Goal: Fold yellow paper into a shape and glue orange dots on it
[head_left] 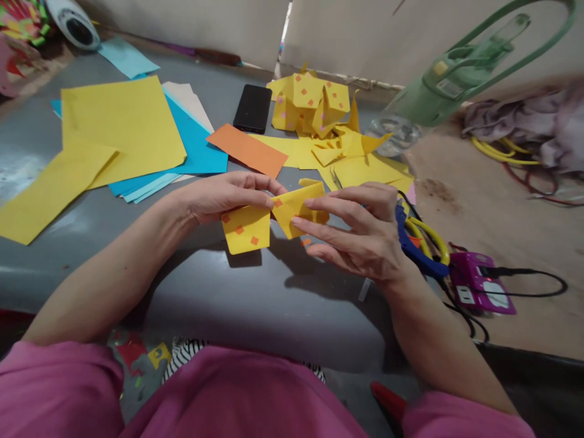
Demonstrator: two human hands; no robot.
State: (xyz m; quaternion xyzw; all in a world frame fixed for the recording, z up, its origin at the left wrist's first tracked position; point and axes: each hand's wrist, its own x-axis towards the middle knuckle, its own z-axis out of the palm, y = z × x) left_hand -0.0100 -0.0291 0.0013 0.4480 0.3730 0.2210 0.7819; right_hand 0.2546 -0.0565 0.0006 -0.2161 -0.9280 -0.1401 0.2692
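My left hand (232, 198) is closed, pinching a folded yellow paper piece (249, 230) between thumb and fingers. Small orange squares dot its left panel. A second yellow panel (288, 214) angles off to the right, its top edge curled. Across that panel lie the fingertips of my right hand (360, 228), fingers stretched and apart, with the lowest digit clear of the paper. Whether the two panels are one sheet is hidden by my left fingers. Small orange bits (305, 242) show just below the panel.
Yellow sheets (123, 131), blue paper (201, 143) and an orange strip (249, 150) lie left and ahead. Behind are a black phone (253, 108) and a spotted yellow paper model (310, 103). Blue-handled scissors (417, 249), a purple power box (479, 283) and a green bottle (438, 85) stand right.
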